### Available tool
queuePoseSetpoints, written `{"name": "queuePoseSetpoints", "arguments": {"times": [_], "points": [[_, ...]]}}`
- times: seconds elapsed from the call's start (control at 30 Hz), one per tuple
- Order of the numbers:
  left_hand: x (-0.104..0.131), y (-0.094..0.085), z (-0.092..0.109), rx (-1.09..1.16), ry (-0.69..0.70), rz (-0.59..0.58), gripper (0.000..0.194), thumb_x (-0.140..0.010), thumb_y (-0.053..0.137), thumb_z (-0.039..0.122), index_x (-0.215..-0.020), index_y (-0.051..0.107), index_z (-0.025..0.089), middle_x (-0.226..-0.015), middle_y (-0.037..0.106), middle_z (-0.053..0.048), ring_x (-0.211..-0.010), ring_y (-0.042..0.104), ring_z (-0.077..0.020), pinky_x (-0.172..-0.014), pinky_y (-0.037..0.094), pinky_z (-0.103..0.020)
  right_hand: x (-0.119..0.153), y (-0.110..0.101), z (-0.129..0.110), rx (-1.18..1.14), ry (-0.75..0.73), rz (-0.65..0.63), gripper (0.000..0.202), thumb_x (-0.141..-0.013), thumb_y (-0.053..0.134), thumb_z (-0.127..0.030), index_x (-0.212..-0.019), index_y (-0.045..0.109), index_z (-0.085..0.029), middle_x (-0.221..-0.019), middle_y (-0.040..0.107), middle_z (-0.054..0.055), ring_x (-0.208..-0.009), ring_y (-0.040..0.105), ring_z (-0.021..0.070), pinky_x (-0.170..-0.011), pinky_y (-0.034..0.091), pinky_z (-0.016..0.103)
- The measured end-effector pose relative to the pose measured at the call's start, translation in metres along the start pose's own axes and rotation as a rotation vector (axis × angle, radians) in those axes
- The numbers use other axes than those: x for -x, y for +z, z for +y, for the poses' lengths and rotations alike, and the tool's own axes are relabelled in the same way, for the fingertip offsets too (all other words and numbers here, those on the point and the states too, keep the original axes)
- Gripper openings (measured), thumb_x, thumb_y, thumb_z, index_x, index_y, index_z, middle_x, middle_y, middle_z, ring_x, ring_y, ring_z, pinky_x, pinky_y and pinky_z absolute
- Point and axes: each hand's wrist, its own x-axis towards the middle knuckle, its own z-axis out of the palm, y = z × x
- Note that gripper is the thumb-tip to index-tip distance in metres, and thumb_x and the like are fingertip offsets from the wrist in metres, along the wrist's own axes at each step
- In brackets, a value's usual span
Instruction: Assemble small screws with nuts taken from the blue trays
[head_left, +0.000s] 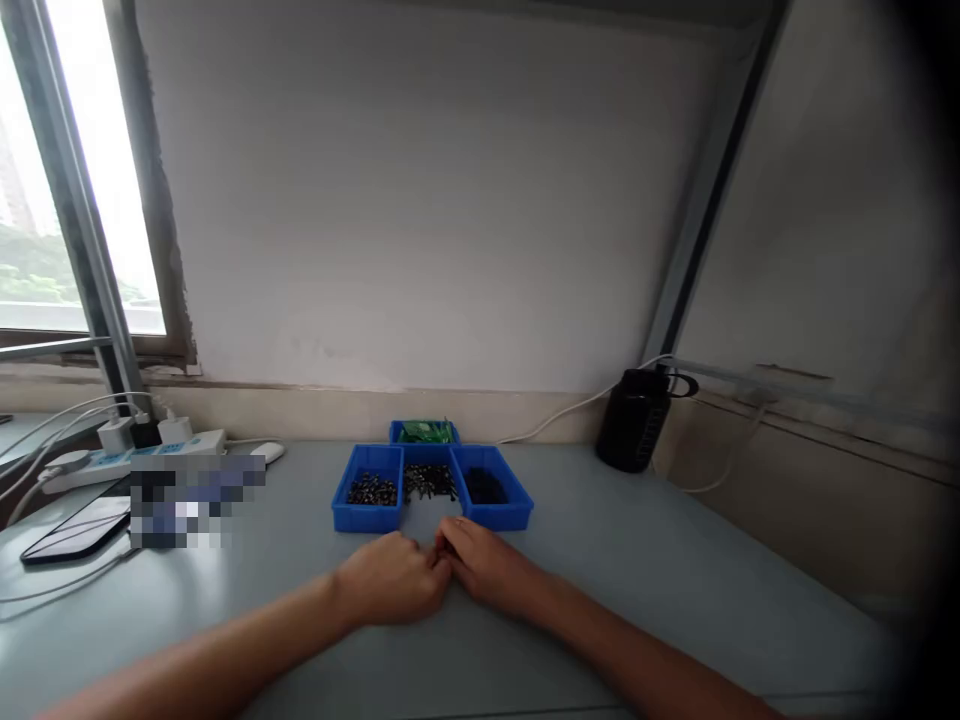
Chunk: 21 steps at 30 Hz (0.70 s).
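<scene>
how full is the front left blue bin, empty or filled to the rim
Neither: the front left blue bin is partly filled. Small pieces lie inside, with its walls showing above them.

- Left forearm [247, 635], bare, slants inward from the near edge of the bench [637, 550].
- Right forearm [637, 645], bare too, slants in from the near edge's right part.
- Left hand [394, 580]: back upward, fingers curled under.
- Right hand [484, 562]: fingers bent toward the left, meeting it; fingertips mostly hidden.
</scene>
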Motion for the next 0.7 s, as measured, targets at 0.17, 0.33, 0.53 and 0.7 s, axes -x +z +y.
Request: {"name": "queuePoseSetpoints", "arguments": {"times": [0.17,0.33,0.53,0.7], "points": [[0.001,0.01,-0.004,0.228,-0.264,0.038,0.022,-0.089,0.042,0.029,-0.101,0.053,0.014,-0.085,0.065,-0.008,-0.07,0.065,-0.0235,-0.06,0.049,-0.031,0.007,-0.001,-0.004,0.006,0.018,0.004,0.009,-0.085,0.039,-0.01,-0.083,0.043,-0.018,-0.084,0.053,0.005,-0.074,0.049,0.0164,-0.066,0.039,0.026],[0.006,0.01,-0.004,0.471,-0.352,0.087,0.017,-0.087,0.042,0.028,-0.093,0.055,0.019,-0.086,0.065,-0.004,-0.077,0.064,-0.0224,-0.065,0.046,-0.028,0.009,-0.008,-0.012,-0.014,-0.008,-0.044,0.01,-0.085,0.039,-0.009,-0.082,0.042,-0.018,-0.084,0.052,0.004,-0.074,0.049,0.0156,-0.066,0.039,0.025],[0.006,0.014,-0.014,0.64,-0.344,0.158,0.016,-0.086,0.043,0.026,-0.085,0.058,0.02,-0.079,0.064,-0.001,-0.072,0.061,-0.0174,-0.062,0.042,-0.022,0.007,-0.01,-0.012,-0.151,0.012,-0.008,0.008,-0.087,0.042,-0.012,-0.088,0.045,-0.019,-0.09,0.056,0.003,-0.082,0.052,0.0157,-0.072,0.04,0.025],[0.007,0.011,-0.017,0.725,-0.334,0.222,0.016,-0.086,0.043,0.025,-0.088,0.059,0.02,-0.081,0.063,0.0,-0.074,0.059,-0.0159,-0.064,0.04,-0.022,0.003,-0.011,-0.008,-0.236,0.051,0.028,0.017,-0.093,0.036,-0.023,-0.095,0.052,-0.02,-0.088,0.061,0.002,-0.081,0.056,0.0159,-0.07,0.04,0.025]]}}
